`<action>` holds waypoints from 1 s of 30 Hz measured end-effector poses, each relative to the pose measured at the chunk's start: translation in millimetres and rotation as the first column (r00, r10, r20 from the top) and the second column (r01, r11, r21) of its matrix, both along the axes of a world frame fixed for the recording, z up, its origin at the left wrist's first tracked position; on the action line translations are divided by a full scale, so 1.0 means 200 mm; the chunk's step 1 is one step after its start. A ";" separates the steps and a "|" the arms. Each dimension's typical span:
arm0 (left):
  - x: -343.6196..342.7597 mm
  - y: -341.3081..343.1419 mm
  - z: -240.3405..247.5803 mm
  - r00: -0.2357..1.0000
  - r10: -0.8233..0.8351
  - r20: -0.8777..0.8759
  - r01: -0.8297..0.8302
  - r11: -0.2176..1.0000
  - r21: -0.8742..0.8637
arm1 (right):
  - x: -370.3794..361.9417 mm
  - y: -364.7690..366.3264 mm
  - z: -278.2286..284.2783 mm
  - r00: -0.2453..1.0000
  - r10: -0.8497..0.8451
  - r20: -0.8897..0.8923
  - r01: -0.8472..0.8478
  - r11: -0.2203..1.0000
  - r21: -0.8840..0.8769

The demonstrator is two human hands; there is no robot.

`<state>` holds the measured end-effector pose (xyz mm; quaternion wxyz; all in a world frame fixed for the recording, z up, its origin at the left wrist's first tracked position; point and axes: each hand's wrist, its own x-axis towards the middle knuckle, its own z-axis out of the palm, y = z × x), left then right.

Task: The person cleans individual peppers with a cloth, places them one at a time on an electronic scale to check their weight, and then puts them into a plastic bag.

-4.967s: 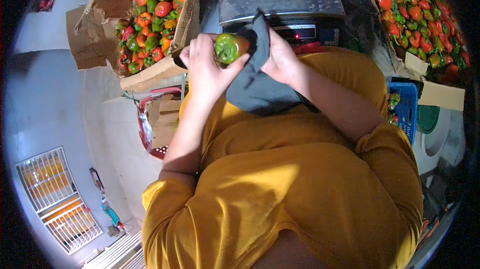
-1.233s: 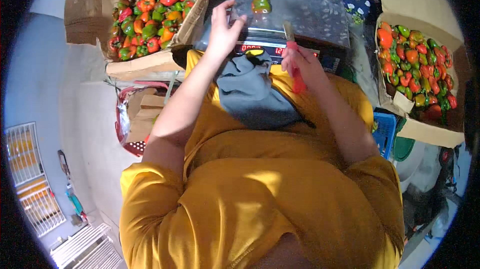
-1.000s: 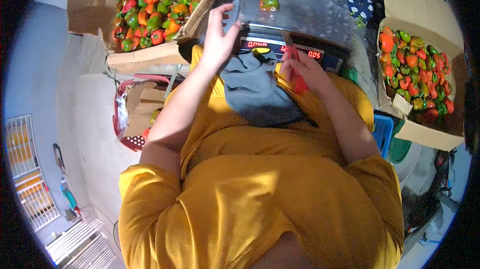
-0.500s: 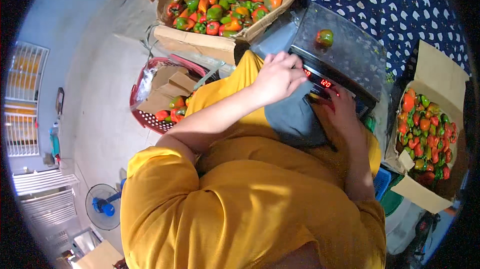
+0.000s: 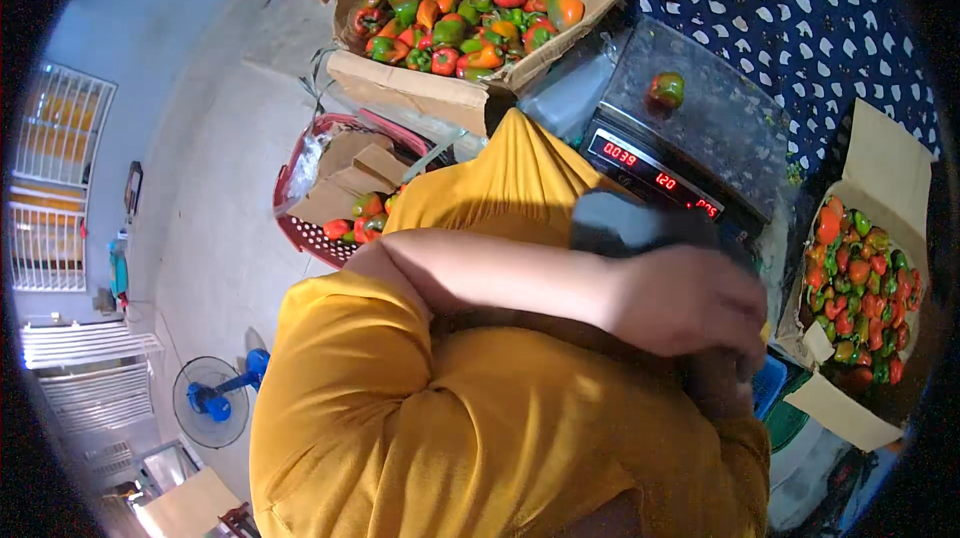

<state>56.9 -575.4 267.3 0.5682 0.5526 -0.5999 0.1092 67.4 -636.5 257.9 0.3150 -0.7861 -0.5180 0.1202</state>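
Note:
My left hand, smeared by motion, reaches across my body and overlaps my right forearm. Its fingers bend down, but whether they hold anything is unclear. My right hand is hidden behind the left hand and a dark grey cloth, which is blurred and lies above my left wrist. Just beyond the cloth stands a digital scale with lit red digits. One red-green pepper sits on its metal plate, apart from both hands.
A large cardboard box of peppers stands at the far side. At right is a smaller box of peppers. A red basket with cardboard and peppers is left of my lap. A fan stands farther left.
My left hand has swept right and nearer from the scale's front edge, over my right forearm. My right hand has left the scale's panel, and the cloth has shifted. The pepper remains on the plate.

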 end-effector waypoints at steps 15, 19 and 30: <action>0.58 0.29 -0.13 0.724 0.690 0.026 -0.686 0.715 0.138 | -0.05 -0.01 0.17 0.982 0.112 0.154 -0.081 0.977 -0.198; 0.90 0.65 -0.34 0.208 0.949 -0.236 -0.925 0.270 0.269 | -0.03 0.01 0.19 0.972 0.175 0.156 -0.139 0.966 -0.216; 1.38 0.99 -0.72 0.141 0.899 -0.414 -0.626 0.405 0.666 | -0.01 0.03 0.14 0.960 0.152 0.237 -0.093 0.966 -0.240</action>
